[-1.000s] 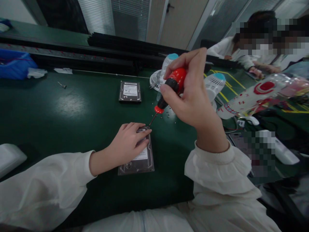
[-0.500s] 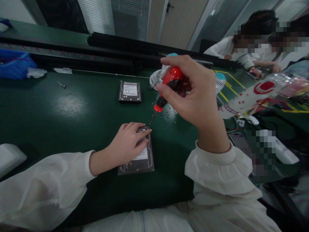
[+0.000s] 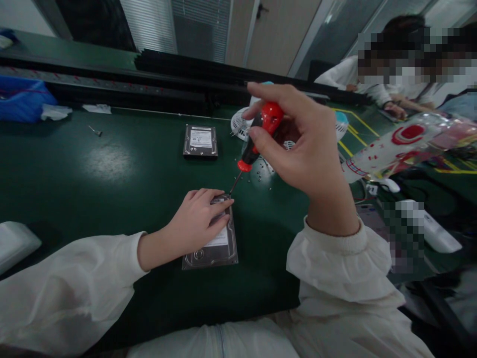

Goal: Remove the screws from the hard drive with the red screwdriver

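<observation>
A hard drive [image 3: 218, 256] with a white label lies on the green table in front of me. My left hand [image 3: 201, 216] rests flat across its upper part, fingers spread, covering much of the label. My right hand [image 3: 301, 134] grips a red and black screwdriver [image 3: 257, 139] by its handle, the shaft slanting down to the left. The tip meets the drive's far right corner, close to my left fingertips; whether a screw sits under it I cannot make out. Several small screws [image 3: 260, 173] lie scattered on the table beyond, beneath the screwdriver handle.
A second hard drive [image 3: 200, 141] lies farther back. White vented objects [image 3: 241, 123] stand partly hidden behind my right hand. A plastic bottle [image 3: 395, 144], a phone and a white device [image 3: 428, 226] are at right; a blue bag [image 3: 24, 99] is back left. Two people sit at far right.
The screwdriver handle has turned in my right fingers, and that hand has shifted slightly to the right. My left hand and the drive stay where they were.
</observation>
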A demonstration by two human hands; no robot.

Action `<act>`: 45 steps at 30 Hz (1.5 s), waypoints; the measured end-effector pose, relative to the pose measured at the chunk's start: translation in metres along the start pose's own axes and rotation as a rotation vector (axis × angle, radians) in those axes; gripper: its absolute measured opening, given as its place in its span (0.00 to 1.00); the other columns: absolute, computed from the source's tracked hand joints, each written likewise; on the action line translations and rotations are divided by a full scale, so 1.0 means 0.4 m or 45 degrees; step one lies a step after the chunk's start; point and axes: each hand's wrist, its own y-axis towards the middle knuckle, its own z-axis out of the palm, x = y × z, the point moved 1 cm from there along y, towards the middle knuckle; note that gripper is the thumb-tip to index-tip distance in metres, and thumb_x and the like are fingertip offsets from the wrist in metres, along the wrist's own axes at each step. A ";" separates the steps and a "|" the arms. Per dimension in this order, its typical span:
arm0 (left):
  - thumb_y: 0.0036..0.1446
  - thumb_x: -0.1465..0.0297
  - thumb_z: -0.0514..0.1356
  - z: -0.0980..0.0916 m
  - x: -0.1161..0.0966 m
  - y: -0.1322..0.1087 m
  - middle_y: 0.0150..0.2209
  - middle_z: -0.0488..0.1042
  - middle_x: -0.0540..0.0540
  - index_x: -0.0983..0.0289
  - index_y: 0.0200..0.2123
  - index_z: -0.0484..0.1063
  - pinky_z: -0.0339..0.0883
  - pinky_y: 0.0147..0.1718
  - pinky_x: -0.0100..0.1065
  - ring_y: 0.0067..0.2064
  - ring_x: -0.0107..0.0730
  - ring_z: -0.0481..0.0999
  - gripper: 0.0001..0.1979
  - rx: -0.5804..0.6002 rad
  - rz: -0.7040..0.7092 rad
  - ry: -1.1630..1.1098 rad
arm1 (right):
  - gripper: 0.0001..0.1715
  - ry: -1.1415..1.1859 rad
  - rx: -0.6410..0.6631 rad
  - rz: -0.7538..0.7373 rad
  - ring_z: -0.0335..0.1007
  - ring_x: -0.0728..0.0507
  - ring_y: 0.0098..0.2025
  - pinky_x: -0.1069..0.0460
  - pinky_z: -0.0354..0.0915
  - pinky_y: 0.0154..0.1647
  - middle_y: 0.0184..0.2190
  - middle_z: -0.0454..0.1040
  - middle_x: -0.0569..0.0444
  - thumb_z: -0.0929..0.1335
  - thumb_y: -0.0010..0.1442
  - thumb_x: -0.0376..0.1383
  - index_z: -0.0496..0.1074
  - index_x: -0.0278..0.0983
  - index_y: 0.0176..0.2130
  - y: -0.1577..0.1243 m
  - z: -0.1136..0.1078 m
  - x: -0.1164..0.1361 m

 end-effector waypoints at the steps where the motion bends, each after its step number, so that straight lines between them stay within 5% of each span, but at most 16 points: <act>1: 0.69 0.64 0.53 0.000 0.000 0.000 0.59 0.72 0.65 0.62 0.60 0.74 0.65 0.56 0.58 0.60 0.53 0.71 0.21 0.001 -0.004 -0.001 | 0.24 -0.009 0.010 -0.014 0.71 0.49 0.32 0.51 0.66 0.29 0.46 0.79 0.54 0.67 0.62 0.35 0.70 0.44 0.57 0.000 -0.001 0.002; 8: 0.69 0.64 0.53 0.000 0.001 -0.001 0.61 0.71 0.64 0.62 0.61 0.73 0.64 0.57 0.58 0.61 0.52 0.70 0.21 0.031 -0.007 0.011 | 0.18 -0.103 -0.026 -0.112 0.74 0.44 0.42 0.46 0.69 0.47 0.45 0.79 0.52 0.68 0.63 0.40 0.75 0.43 0.52 0.006 -0.002 0.001; 14: 0.69 0.64 0.53 -0.003 -0.001 0.000 0.60 0.72 0.64 0.62 0.60 0.73 0.65 0.57 0.57 0.60 0.52 0.70 0.21 0.015 -0.007 0.013 | 0.24 -0.089 -0.007 -0.140 0.72 0.43 0.44 0.45 0.69 0.49 0.42 0.78 0.52 0.64 0.59 0.29 0.73 0.45 0.53 0.005 -0.001 0.004; 19: 0.69 0.65 0.53 -0.005 -0.002 0.002 0.60 0.71 0.65 0.63 0.60 0.73 0.65 0.57 0.58 0.60 0.53 0.70 0.21 0.021 -0.003 -0.001 | 0.17 -0.071 0.037 -0.116 0.73 0.43 0.46 0.45 0.69 0.52 0.47 0.76 0.52 0.65 0.63 0.36 0.71 0.44 0.52 0.005 -0.002 0.008; 26: 0.69 0.65 0.54 -0.002 -0.001 0.001 0.60 0.72 0.66 0.63 0.60 0.73 0.64 0.57 0.58 0.60 0.54 0.70 0.21 0.011 0.002 0.022 | 0.21 -0.042 -0.024 -0.057 0.71 0.43 0.43 0.46 0.70 0.48 0.44 0.72 0.51 0.67 0.55 0.29 0.65 0.41 0.49 0.006 0.013 0.003; 33: 0.69 0.64 0.52 0.001 0.003 -0.001 0.61 0.71 0.64 0.61 0.61 0.72 0.64 0.58 0.58 0.61 0.53 0.69 0.21 0.027 -0.007 0.013 | 0.06 -0.125 -0.019 -0.087 0.71 0.44 0.39 0.46 0.67 0.44 0.39 0.75 0.52 0.68 0.61 0.39 0.67 0.42 0.40 0.007 0.004 0.002; 39: 0.69 0.64 0.53 0.003 0.004 -0.001 0.61 0.71 0.64 0.61 0.60 0.73 0.64 0.57 0.58 0.61 0.53 0.69 0.21 0.013 -0.010 0.014 | 0.12 -0.149 0.014 -0.129 0.69 0.42 0.45 0.45 0.67 0.47 0.42 0.73 0.50 0.65 0.54 0.27 0.66 0.41 0.38 0.012 0.000 0.008; 45: 0.69 0.64 0.52 0.001 0.002 -0.001 0.60 0.71 0.64 0.61 0.60 0.73 0.64 0.57 0.57 0.61 0.52 0.69 0.21 0.012 -0.007 0.010 | 0.04 -0.144 0.017 -0.111 0.70 0.42 0.42 0.45 0.67 0.46 0.40 0.74 0.51 0.67 0.62 0.37 0.69 0.42 0.40 0.009 0.001 0.012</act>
